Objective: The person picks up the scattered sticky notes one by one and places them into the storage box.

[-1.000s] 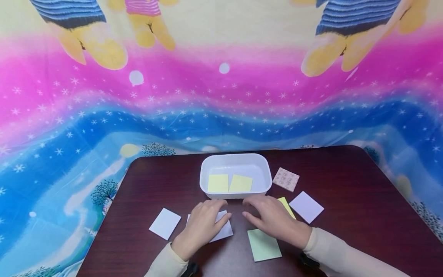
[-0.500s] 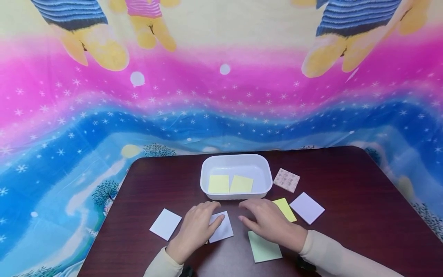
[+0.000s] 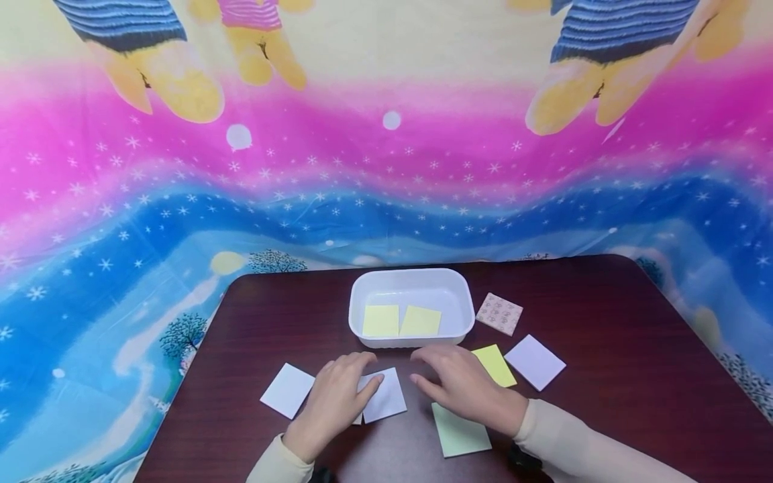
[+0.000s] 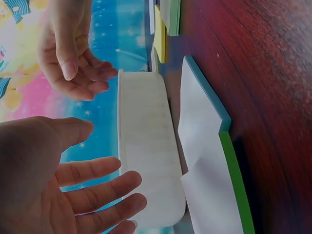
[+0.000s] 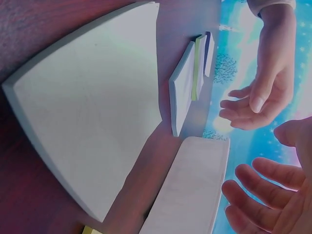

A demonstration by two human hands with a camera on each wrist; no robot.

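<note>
My left hand (image 3: 338,394) hovers over a pale lilac note pad (image 3: 388,394) and the pad partly hidden beside it, fingers loosely bent and holding nothing. Level with it, my right hand (image 3: 464,388) hangs between a light green pad (image 3: 461,436) and a bright yellow pad (image 3: 496,365), also with nothing in its grasp. Both wrist views show spread, relaxed fingers. Beyond the hands stands a white plastic tub (image 3: 412,341). Inside it, two pale yellow square notes (image 3: 381,320) sit side by side near the front wall.
A white pad (image 3: 287,390) lies left of the left hand. Toward the right are a lilac pad (image 3: 535,362) and a pink patterned square (image 3: 500,313) close to the tub. A printed cloth (image 3: 386,168) hangs behind the dark wooden table (image 3: 640,376).
Both hands have drifted a little to the left, uncovering more of the bright yellow pad and the lilac pad under the left hand. The tub and pads have stayed in place.
</note>
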